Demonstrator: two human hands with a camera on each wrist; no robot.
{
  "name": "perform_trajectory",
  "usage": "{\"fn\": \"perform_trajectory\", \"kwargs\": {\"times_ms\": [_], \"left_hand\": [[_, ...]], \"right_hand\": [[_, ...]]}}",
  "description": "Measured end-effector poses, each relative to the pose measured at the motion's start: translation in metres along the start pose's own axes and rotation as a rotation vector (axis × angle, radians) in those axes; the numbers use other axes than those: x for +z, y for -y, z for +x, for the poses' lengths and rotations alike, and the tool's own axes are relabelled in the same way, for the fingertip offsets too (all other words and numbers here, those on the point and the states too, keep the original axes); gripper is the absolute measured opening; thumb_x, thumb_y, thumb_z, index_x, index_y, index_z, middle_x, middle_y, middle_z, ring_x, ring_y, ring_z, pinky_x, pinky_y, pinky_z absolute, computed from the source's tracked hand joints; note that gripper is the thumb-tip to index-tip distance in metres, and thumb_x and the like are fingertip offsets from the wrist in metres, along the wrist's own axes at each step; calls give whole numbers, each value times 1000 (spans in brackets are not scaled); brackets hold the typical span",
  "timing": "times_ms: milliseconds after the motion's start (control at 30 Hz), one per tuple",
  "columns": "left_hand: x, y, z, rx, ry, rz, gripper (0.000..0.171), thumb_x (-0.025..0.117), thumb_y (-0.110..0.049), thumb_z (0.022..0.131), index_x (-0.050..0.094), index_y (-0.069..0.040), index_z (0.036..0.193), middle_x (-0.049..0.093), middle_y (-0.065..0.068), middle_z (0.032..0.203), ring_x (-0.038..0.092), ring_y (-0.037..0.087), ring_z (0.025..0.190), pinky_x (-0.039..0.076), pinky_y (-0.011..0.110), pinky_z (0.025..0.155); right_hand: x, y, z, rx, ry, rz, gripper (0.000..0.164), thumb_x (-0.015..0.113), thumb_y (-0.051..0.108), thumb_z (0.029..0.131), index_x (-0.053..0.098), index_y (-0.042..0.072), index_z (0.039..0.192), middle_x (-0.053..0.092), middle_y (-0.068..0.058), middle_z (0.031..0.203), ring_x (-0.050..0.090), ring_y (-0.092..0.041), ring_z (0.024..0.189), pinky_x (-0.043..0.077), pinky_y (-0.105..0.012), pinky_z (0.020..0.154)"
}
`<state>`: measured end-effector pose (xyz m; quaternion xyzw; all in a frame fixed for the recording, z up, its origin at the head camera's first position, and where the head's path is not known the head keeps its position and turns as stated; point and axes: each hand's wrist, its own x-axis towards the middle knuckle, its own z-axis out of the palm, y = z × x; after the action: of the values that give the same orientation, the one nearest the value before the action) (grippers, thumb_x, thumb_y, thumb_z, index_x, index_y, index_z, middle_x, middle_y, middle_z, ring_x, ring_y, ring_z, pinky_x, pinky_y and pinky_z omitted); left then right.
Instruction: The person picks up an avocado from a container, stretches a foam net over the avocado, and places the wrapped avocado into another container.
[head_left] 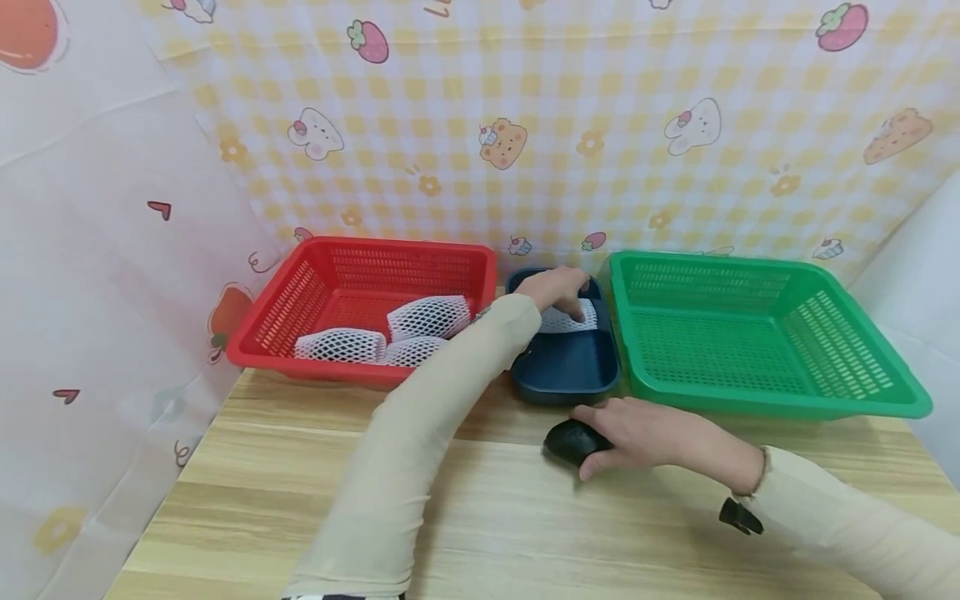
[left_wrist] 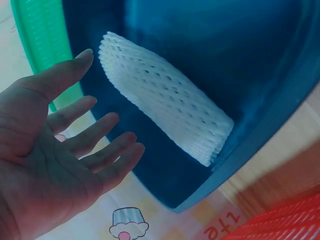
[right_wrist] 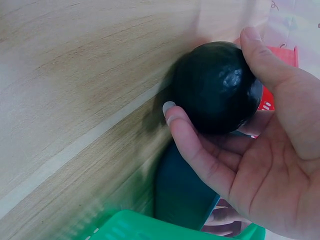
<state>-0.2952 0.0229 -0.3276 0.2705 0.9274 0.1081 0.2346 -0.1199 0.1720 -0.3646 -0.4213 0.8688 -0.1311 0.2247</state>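
My right hand grips a dark, shiny avocado between thumb and fingers, just in front of the dark blue tray. Inside that tray lies a white foam net sleeve, flattened and slanting in the left wrist view. Over the tray's far part, my left hand reaches with loosely spread fingers. In the left wrist view, a gap separates those fingers from the sleeve, and the palm holds nothing.
On the left stands a red basket holding three white foam net sleeves. A green basket is at the right, close beside the tray. Both stand on a wooden table before a patterned cloth.
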Motion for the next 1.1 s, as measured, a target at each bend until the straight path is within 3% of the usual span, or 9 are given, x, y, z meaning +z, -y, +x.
{"fn": "perform_trajectory", "kwargs": {"times_ms": [233, 400, 600, 700, 900, 1100], "left_hand": [[3, -4, -2, -65, -16, -12, 65, 74, -23, 96, 43, -14, 153, 42, 10, 153, 45, 24, 130, 44, 40, 102], [11, -4, -4, -136, -23, 71, 61, 77, -15, 93, 48, -17, 148, 47, 9, 148, 50, 21, 118, 48, 38, 97], [19, -4, -4, -159, -21, 190, 52, 73, -6, 94, 53, -16, 141, 47, 11, 150, 50, 23, 115, 47, 42, 95], [19, -4, -6, -165, -33, 200, 42, 71, -5, 95, 57, -14, 133, 50, 12, 145, 51, 24, 111, 46, 45, 94], [11, -3, -15, -150, -42, 175, 29, 72, -8, 94, 64, -12, 122, 61, 10, 123, 54, 24, 99, 47, 45, 92], [-5, 1, -22, -125, 29, 140, 29, 71, -15, 96, 63, -12, 124, 60, 8, 116, 55, 25, 99, 52, 37, 85]], "right_hand": [[-1, -1, 0, 0, 1, 9, 62, 74, 52, 89, 58, 3, 124, 56, 8, 83, 51, -6, 61, 40, -26, 52], [-1, 0, 0, -5, 0, 14, 65, 74, 53, 89, 58, 2, 126, 56, 8, 81, 50, -6, 60, 40, -26, 52], [-1, 0, 0, -6, -1, 16, 65, 75, 53, 88, 58, 2, 125, 55, 7, 82, 50, -7, 61, 40, -26, 52], [-1, 1, 1, -1, 2, 17, 65, 75, 53, 88, 58, 2, 125, 55, 7, 82, 50, -7, 61, 40, -26, 52], [-1, 1, 1, 14, 8, 14, 68, 75, 54, 87, 58, 1, 127, 57, 7, 82, 52, -7, 62, 42, -26, 54], [-1, 3, 2, 12, 14, 1, 70, 75, 54, 87, 58, 0, 128, 61, 4, 87, 54, -7, 66, 45, -28, 58]]}}
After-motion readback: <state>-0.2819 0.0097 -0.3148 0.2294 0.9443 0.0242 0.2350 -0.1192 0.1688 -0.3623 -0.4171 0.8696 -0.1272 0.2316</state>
